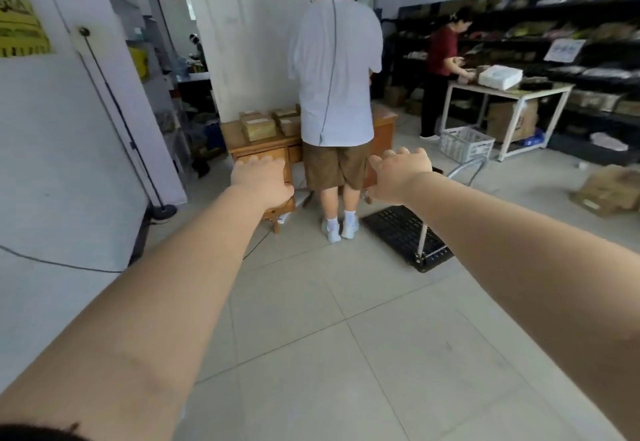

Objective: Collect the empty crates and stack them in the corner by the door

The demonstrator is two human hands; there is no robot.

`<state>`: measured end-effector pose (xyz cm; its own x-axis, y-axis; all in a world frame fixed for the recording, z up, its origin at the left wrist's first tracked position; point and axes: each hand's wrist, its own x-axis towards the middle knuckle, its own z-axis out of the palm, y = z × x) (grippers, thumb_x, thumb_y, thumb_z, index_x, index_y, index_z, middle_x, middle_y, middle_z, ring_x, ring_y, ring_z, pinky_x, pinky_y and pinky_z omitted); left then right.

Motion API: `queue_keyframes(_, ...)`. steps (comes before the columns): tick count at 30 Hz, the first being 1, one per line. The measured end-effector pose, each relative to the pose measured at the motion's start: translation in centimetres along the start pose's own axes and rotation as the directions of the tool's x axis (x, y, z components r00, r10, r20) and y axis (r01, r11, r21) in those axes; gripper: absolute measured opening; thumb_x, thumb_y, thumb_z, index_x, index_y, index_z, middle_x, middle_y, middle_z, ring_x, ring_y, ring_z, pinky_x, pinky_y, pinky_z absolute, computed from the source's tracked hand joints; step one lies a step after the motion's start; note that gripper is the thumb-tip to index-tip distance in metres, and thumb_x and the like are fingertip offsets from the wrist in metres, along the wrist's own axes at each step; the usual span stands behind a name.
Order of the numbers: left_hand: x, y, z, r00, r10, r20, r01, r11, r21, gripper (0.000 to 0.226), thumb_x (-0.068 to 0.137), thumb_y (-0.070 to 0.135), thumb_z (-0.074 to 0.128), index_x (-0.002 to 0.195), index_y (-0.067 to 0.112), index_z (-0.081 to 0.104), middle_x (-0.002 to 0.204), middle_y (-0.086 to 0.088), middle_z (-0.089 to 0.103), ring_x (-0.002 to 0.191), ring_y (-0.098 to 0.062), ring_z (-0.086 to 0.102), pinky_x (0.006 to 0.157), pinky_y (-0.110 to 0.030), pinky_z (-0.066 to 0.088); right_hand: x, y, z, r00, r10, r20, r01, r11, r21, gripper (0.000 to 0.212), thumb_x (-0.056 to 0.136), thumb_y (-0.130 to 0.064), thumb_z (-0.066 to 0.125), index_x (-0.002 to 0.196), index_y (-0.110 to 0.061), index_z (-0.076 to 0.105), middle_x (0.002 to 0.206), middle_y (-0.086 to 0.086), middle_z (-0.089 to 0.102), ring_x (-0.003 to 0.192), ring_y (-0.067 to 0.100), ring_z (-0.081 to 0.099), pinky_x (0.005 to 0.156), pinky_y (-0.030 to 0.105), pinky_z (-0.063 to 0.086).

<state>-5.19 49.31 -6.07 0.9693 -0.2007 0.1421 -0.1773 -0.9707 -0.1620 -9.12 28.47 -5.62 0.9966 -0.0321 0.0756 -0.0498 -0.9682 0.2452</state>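
Both my arms reach straight ahead over the tiled floor. My left hand [262, 179] and my right hand [398, 173] are seen from the back, fingers bent down loosely, and neither holds anything. A white slatted plastic crate [467, 143] stands on the floor far ahead to the right, under the near end of a white-framed table [512, 91]. It looks empty. Both hands are well short of it.
A person in a white shirt [334, 69] stands directly ahead at a wooden desk [266, 149] bearing cardboard boxes. A black platform trolley [408, 236] lies on the floor right of that person. Another person [441, 69] works at the table. Dark shelves line the right wall; a cardboard box [609, 191] sits at right.
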Motion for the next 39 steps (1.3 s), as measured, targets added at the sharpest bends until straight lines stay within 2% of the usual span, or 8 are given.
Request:
queue_keyframes(3, 3.4, 3.8, -0.2, 0.991, 0.126, -0.036, -0.127, 0.992, -0.011, 0.049, 0.094, 0.043, 0.045, 0.134, 0.015, 0.045, 0.137, -0.01, 0.046, 0.128, -0.031, 0.041, 0.099, -0.041, 0.035, 0.1, 3.6, 0.9, 0.991, 0.13, 0.03, -0.129, 0.991, -0.026, 0.065, 0.093, -0.052, 0.043, 0.148, -0.02, 0.03, 0.147, 0.007, 0.039, 0.136, 0.028, 0.033, 0.109, 0.045, 0.026)
queue_keyframes(6, 6.3, 8.1, -0.4, 0.972, 0.224, -0.067, -0.226, 0.974, -0.024, 0.051, 0.093, 0.043, 0.046, 0.136, 0.016, 0.043, 0.137, -0.01, 0.046, 0.128, -0.03, 0.041, 0.1, -0.042, 0.034, -0.1, 7.4, 2.1, 0.97, 0.238, 0.051, -0.234, 0.97, -0.069, 0.062, 0.094, -0.05, 0.043, 0.147, -0.02, 0.031, 0.147, 0.007, 0.039, 0.136, 0.028, 0.034, 0.109, 0.046, 0.026)
queue_keyframes(9, 8.6, 12.8, -0.3, 0.943, 0.32, -0.087, -0.325, 0.945, -0.046, 0.049, 0.092, 0.044, 0.047, 0.133, 0.017, 0.046, 0.135, -0.008, 0.048, 0.127, -0.029, 0.041, 0.097, -0.04, 0.034, -0.6, 11.3, 3.1, 0.943, 0.324, 0.07, -0.318, 0.944, -0.094, 0.063, 0.094, -0.052, 0.043, 0.146, -0.019, 0.032, 0.147, 0.007, 0.039, 0.135, 0.028, 0.035, 0.108, 0.045, 0.028)
queue_keyframes(15, 12.3, 22.3, -0.7, 0.883, 0.456, -0.112, -0.463, 0.885, -0.046, 0.055, 0.092, 0.045, 0.045, 0.14, 0.018, 0.04, 0.139, -0.008, 0.045, 0.129, -0.029, 0.039, 0.102, -0.041, 0.032, -0.4, 19.1, 5.6, 0.898, 0.435, 0.074, -0.426, 0.898, -0.109, 0.063, 0.093, -0.051, 0.045, 0.145, -0.019, 0.032, 0.146, 0.007, 0.039, 0.136, 0.028, 0.033, 0.109, 0.046, 0.026)
queue_keyframes(21, 15.9, 32.3, -1.9, 0.851, 0.507, -0.136, -0.514, 0.857, -0.02, 0.055, 0.093, 0.047, 0.043, 0.14, 0.018, 0.039, 0.142, -0.007, 0.044, 0.131, -0.028, 0.037, 0.102, -0.041, 0.032, 1.4, 28.4, 8.0, 0.869, 0.491, 0.064, -0.483, 0.869, -0.109, 0.063, 0.094, -0.051, 0.044, 0.147, -0.019, 0.03, 0.148, 0.007, 0.037, 0.138, 0.028, 0.032, 0.109, 0.045, 0.026)
queue_keyframes(28, 21.5, 43.6, -3.9, 0.864, 0.488, -0.126, -0.496, 0.868, -0.041, 0.054, 0.094, 0.047, 0.042, 0.139, 0.016, 0.04, 0.141, -0.007, 0.046, 0.13, -0.028, 0.04, 0.102, -0.041, 0.033, 4.2, 40.4, 10.1, 0.872, 0.488, 0.035, -0.481, 0.868, -0.12, 0.065, 0.093, -0.052, 0.045, 0.147, -0.019, 0.03, 0.147, 0.007, 0.038, 0.136, 0.027, 0.035, 0.108, 0.044, 0.028)
queue_keyframes(34, 27.0, 52.2, -4.7, 0.844, 0.514, -0.152, -0.521, 0.854, -0.006, 0.056, 0.094, 0.047, 0.043, 0.141, 0.017, 0.038, 0.142, -0.007, 0.044, 0.131, -0.029, 0.038, 0.102, -0.041, 0.032, 7.0, 49.5, 12.8, 0.842, 0.533, 0.081, -0.524, 0.845, -0.107, 0.067, 0.094, -0.052, 0.044, 0.149, -0.018, 0.026, 0.151, 0.008, 0.033, 0.139, 0.027, 0.03, 0.111, 0.047, 0.025)
queue_keyframes(39, 33.0, 58.9, -4.2, 0.833, 0.533, -0.149, -0.537, 0.843, 0.015, 0.058, 0.094, 0.046, 0.044, 0.143, 0.017, 0.036, 0.145, -0.007, 0.042, 0.133, -0.029, 0.036, 0.106, -0.042, 0.031, 11.4, 56.1, 15.4, 0.834, 0.544, 0.094, -0.533, 0.838, -0.117, 0.067, 0.093, -0.054, 0.046, 0.147, -0.018, 0.028, 0.149, 0.007, 0.036, 0.137, 0.027, 0.033, 0.109, 0.044, 0.026)
